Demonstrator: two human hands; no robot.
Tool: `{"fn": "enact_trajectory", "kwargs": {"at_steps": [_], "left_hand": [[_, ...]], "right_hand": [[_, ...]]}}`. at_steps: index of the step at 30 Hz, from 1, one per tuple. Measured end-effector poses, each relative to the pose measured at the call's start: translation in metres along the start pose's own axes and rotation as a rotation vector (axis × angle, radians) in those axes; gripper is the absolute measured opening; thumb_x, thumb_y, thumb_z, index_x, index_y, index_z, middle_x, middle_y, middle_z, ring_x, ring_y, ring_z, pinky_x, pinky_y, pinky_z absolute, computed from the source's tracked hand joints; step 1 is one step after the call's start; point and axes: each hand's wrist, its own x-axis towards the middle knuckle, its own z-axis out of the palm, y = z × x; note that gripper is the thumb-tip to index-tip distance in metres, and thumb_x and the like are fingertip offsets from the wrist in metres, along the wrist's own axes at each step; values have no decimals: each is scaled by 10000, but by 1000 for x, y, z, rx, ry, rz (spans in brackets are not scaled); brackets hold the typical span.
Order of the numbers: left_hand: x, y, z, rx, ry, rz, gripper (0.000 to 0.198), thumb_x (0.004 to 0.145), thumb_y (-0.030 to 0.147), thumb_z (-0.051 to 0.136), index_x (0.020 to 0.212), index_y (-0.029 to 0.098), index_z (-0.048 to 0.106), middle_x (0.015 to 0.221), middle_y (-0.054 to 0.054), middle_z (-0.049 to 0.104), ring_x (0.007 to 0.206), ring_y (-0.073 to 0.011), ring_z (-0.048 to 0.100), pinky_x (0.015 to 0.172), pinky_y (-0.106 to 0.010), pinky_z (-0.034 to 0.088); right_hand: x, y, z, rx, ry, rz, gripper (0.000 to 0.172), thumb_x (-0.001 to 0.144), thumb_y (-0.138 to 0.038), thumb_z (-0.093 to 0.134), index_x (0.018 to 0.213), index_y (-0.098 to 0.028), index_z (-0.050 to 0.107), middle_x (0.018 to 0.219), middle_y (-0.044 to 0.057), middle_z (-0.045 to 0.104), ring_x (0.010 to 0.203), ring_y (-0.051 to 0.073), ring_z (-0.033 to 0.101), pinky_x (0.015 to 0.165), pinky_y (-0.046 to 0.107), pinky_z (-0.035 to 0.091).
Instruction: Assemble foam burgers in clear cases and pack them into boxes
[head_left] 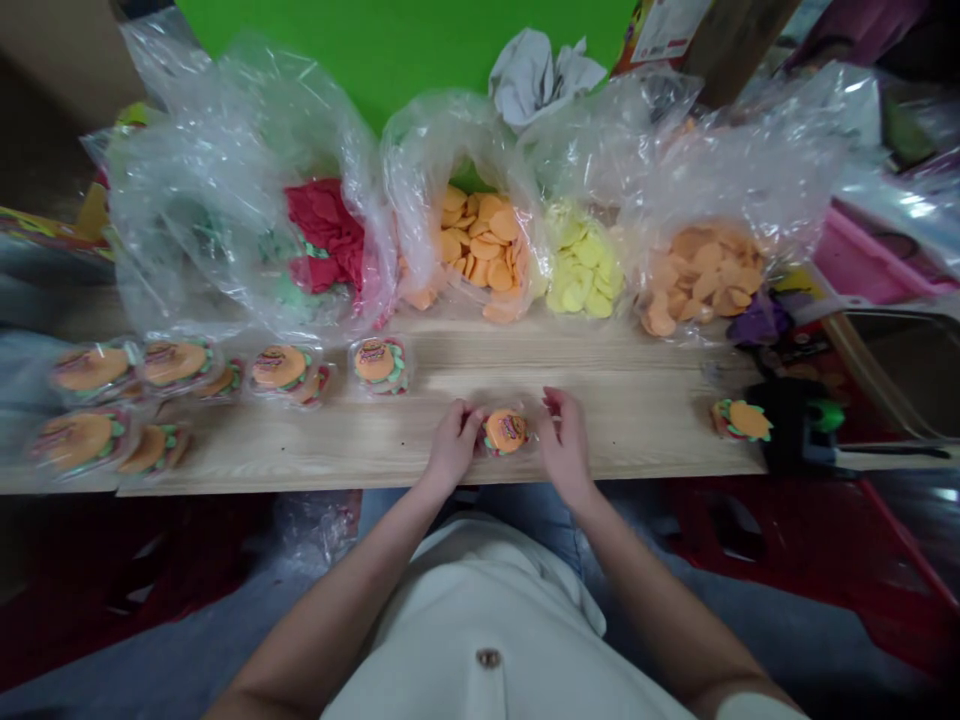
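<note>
A toy burger in a clear plastic pack [506, 431], with an orange bun and a printed label, sits at the table's front edge between my hands. My left hand [453, 440] pinches the pack's left side with bent fingers. On the right side, the fingers of my right hand [564, 438] are curled at the clear plastic edge; the exact contact is blurred. Another packed toy burger [380, 365] stands to the left, farther back. A toy burger without a label [742, 420] lies far to the right.
Several packed burgers [176, 362] stand at the left. Along the back are plastic bags with red pieces [326, 235], orange discs [484, 240], yellow pieces [585, 265] and peach discs [705, 275]. A black object [795, 430] and a pink bin [870, 260] are at the right.
</note>
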Motion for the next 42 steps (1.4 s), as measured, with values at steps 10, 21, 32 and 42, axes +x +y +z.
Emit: {"fn": "enact_trajectory", "kwargs": {"at_steps": [10,21,32,42], "left_hand": [[-53,7,-32,190,-140,71,174,823,334,481,710,202,480,591,37,478,539,-113,425,533,-229,336],[-79,7,-51,65,-282,-161,234,827,391,468,711,188,474,564,54,454,475,-89,428,474,-212,339],[-84,16,-48,-261,-88,-252,295,764,364,586,974,161,631,970,-54,640,843,-151,559,727,-249,435],[-63,23,-52,142,-613,-182,375,737,443,578,961,146,627,794,-32,623,614,-124,520,546,-231,409]], "right_hand": [[1,-9,25,-65,-381,57,499,858,-523,354,512,-191,490,488,-11,481,489,112,430,495,242,270],[-36,-7,32,-14,-416,78,478,847,-498,368,486,-189,419,468,-34,382,475,97,357,492,239,248],[-24,-18,36,103,-261,97,479,851,-511,374,500,-188,339,468,-52,297,473,80,307,478,230,237],[-29,-17,35,-54,-474,-7,477,879,-458,360,493,-182,409,466,-37,379,473,85,345,492,231,238]]}}
